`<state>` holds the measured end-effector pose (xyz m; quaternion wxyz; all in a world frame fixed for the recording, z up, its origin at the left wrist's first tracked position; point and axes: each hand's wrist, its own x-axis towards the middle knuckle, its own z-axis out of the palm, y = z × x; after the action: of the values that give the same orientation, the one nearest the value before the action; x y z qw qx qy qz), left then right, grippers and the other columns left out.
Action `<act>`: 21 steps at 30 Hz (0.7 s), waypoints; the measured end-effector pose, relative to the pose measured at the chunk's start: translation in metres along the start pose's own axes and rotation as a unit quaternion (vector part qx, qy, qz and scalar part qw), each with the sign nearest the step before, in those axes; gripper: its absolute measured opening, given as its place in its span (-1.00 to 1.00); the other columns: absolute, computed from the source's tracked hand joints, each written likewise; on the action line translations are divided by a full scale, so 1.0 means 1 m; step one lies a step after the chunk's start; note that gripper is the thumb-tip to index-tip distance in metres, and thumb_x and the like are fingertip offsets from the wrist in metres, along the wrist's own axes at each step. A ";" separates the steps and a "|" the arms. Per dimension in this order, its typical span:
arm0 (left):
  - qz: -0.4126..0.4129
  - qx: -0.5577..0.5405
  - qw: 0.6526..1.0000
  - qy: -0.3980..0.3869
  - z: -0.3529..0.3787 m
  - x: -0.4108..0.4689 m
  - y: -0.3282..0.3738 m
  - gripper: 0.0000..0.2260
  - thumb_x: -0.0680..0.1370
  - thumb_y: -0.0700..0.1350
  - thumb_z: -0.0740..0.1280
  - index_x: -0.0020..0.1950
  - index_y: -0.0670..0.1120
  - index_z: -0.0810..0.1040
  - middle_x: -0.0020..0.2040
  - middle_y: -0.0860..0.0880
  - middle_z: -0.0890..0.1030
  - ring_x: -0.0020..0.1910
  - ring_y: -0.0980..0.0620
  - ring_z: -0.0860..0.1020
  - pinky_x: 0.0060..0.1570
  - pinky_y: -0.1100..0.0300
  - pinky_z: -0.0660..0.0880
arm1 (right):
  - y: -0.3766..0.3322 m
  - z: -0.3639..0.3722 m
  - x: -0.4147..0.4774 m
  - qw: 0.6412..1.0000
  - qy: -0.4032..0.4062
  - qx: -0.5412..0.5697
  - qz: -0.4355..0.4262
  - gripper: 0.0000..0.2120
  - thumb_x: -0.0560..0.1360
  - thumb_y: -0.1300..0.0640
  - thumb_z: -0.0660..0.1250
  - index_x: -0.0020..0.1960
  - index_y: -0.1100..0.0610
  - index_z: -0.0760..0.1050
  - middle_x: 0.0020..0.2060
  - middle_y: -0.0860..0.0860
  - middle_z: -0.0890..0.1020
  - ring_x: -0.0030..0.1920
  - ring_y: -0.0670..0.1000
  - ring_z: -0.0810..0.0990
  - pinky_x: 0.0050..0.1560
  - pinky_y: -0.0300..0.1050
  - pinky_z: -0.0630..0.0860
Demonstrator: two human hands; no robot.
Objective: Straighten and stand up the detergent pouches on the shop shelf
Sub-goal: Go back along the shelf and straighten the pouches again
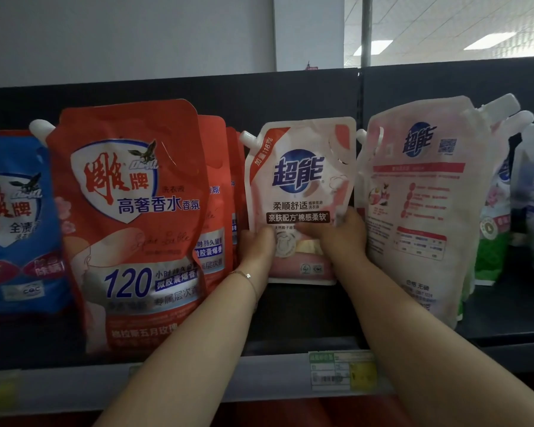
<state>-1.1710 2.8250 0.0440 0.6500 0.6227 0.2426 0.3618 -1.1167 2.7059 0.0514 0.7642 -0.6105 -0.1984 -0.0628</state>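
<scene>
A small white and pink detergent pouch stands upright at the middle of the dark shelf, its label facing me. My left hand grips its lower left edge. My right hand grips its lower right side, fingers curled over the front. To the left a big red pouch leans forward, with more red pouches behind it. On the right stands a tall white and pink pouch, its back label outward, tilted a little.
A blue pouch stands at the far left. White, green and blue pouches crowd the far right. A price tag sits on the shelf's front rail. The dark back panel rises behind the pouches.
</scene>
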 end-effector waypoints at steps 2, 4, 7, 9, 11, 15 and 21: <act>0.001 0.019 1.000 -0.007 0.000 -0.004 0.000 -0.54 0.30 -0.05 0.32 0.17 -0.15 0.45 0.10 -0.12 0.59 0.07 -0.13 0.57 0.18 -0.06 0.52 | -0.002 0.001 -0.001 0.998 0.030 -0.024 -0.040 -0.37 0.21 0.26 0.63 0.14 0.10 0.35 0.01 -0.09 0.55 0.01 -0.08 0.56 -0.15 -0.32 0.45; 0.000 0.028 0.999 -0.019 0.000 -0.007 -0.001 -0.63 0.37 -0.12 0.40 0.12 -0.13 0.38 0.07 -0.12 0.56 0.05 -0.10 0.57 0.16 -0.04 0.53 | 0.000 0.003 -0.001 0.992 0.047 -0.064 -0.102 -0.21 0.21 0.24 0.63 0.27 0.08 0.24 0.15 -0.03 0.46 0.17 -0.04 0.50 0.04 -0.26 0.47; 0.028 0.075 0.996 -0.029 0.001 -0.013 -0.001 -0.37 0.19 -0.04 0.45 0.19 -0.17 0.32 0.16 -0.15 0.50 0.13 -0.10 0.53 0.20 -0.02 0.51 | 0.004 0.005 -0.006 0.964 0.037 -0.187 -0.188 -0.13 0.30 0.20 0.58 0.45 0.09 0.16 0.35 0.07 0.26 0.38 0.03 0.28 0.35 -0.08 0.32; 0.037 0.108 0.993 -0.030 0.002 -0.015 -0.002 -0.19 0.10 0.01 0.44 0.28 -0.21 0.27 0.21 -0.15 0.47 0.22 -0.10 0.48 0.27 -0.02 0.46 | 0.004 0.006 -0.013 0.924 0.045 -0.289 -0.246 -0.30 0.36 0.17 0.52 0.39 0.14 0.25 0.40 0.15 0.21 0.42 0.12 0.20 0.41 0.02 0.29; 0.034 0.129 0.990 -0.032 0.002 -0.016 -0.003 -0.16 0.15 0.05 0.48 0.31 -0.20 0.23 0.24 -0.11 0.45 0.27 -0.08 0.44 0.30 -0.02 0.43 | 0.003 0.006 -0.020 0.865 0.083 -0.382 -0.315 -0.48 0.35 0.16 0.50 0.24 0.19 0.41 0.42 0.23 0.26 0.43 0.23 0.22 0.40 0.12 0.28; 0.068 0.231 0.971 0.005 -0.001 -0.016 -0.004 -0.18 0.24 0.16 0.41 0.36 -0.18 0.21 0.37 -0.16 0.36 0.40 -0.17 0.31 0.39 -0.07 0.30 | -0.001 0.009 -0.031 0.816 0.044 -0.452 -0.357 -0.85 0.38 0.13 0.42 -0.11 0.16 0.51 -0.14 0.11 0.59 -0.11 0.15 0.58 -0.13 0.05 0.56; 0.013 0.371 0.928 -0.032 -0.005 -0.017 -0.007 0.02 0.36 0.17 0.51 0.53 -0.18 -0.08 0.53 -0.22 -0.01 0.53 -0.20 0.01 0.47 -0.02 0.07 | -0.004 0.004 -0.031 0.846 -0.082 -0.507 -0.144 -0.61 0.51 -0.19 0.17 -0.11 0.12 0.55 -0.20 0.05 0.61 -0.16 0.09 0.59 -0.06 0.00 0.57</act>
<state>-1.1843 2.8152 0.0340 0.3753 0.8339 0.3302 0.2339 -1.1475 2.7047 0.0438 0.3112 -0.8807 -0.2861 -0.2139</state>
